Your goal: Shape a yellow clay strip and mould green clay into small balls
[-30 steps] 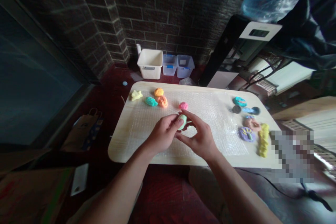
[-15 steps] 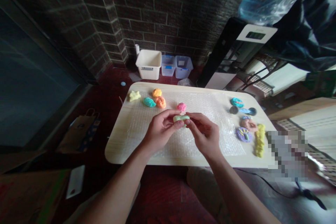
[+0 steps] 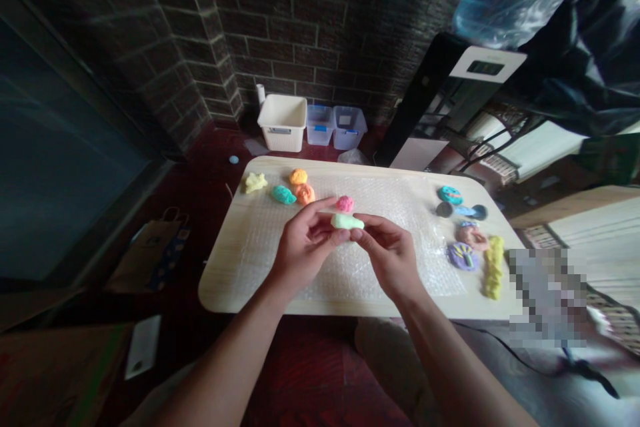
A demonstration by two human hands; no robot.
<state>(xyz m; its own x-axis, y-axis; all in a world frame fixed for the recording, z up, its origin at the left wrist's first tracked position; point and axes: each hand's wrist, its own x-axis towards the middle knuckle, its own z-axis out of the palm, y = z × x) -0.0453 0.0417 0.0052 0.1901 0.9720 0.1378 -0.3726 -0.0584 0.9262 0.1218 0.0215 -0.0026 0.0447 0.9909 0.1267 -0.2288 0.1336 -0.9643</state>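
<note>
A pale green lump of modelling clay (image 3: 346, 221), wider at its left end and narrower at its right, is held above the bubble wrap (image 3: 360, 273). My left hand (image 3: 305, 240) grips its left part with the thumb below, while the index finger is raised behind it. On the narrow right end, my right hand (image 3: 393, 247) pinches with thumb and fingers. A pink clay ball (image 3: 345, 203) lies just beyond the held lump. Farther left are teal (image 3: 284, 195), orange (image 3: 305, 194) and yellow-orange (image 3: 299, 176) clay pieces, with a pale yellow piece (image 3: 255, 182) near the corner.
Along the table's (image 3: 220, 280) right side lie a teal disc (image 3: 451, 195), a blue dumbbell-shaped piece (image 3: 463, 211), a purple disc (image 3: 463, 256) and a yellow strip (image 3: 494, 267). Behind the table, a white bin (image 3: 283, 123) and two clear bins stand on the floor.
The clay lump has been turned and shows more of its rounded side and narrow end. My left index finger has lifted away from it. The other pieces lie as before.
</note>
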